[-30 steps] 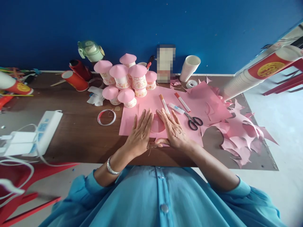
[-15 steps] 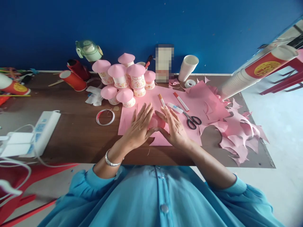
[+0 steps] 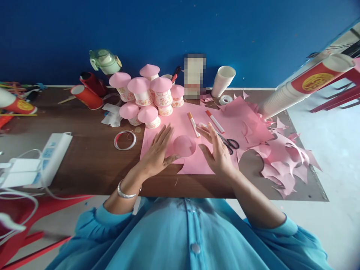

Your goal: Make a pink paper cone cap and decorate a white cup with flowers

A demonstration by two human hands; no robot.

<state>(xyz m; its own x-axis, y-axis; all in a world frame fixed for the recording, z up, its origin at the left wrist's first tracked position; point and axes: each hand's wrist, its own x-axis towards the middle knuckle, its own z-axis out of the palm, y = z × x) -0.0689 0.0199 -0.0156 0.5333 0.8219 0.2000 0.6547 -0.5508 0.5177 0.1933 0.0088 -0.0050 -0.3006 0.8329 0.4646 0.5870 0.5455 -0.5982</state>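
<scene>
A round pink paper piece [image 3: 184,146] lies on the pink sheets [image 3: 197,166] between my hands. On its left, my left hand [image 3: 159,152] has its fingers stretched out and its thumb near the disc's lower edge, holding nothing. My right hand [image 3: 216,152] is to the right of the disc, thumb apart from the fingers, also holding nothing. Black-handled scissors [image 3: 233,143] lie partly hidden behind my right hand. Above the disc rest an orange-capped marker [image 3: 193,125] and a red-capped marker [image 3: 215,121]. A pale tube is mostly covered by my right fingers.
Several decorated cups with pink cone tops [image 3: 139,90] stand at the back left. A tape ring [image 3: 125,140] and a power strip [image 3: 52,159] are on the left. Stacked white cups [image 3: 223,81] stand behind; paper scraps [image 3: 285,161] and a long cup stack [image 3: 292,92] are at right.
My hands have moved apart, the left one leftward and the right one rightward. The round pink piece, earlier mostly covered, now shows whole. The right hand now covers part of the scissors.
</scene>
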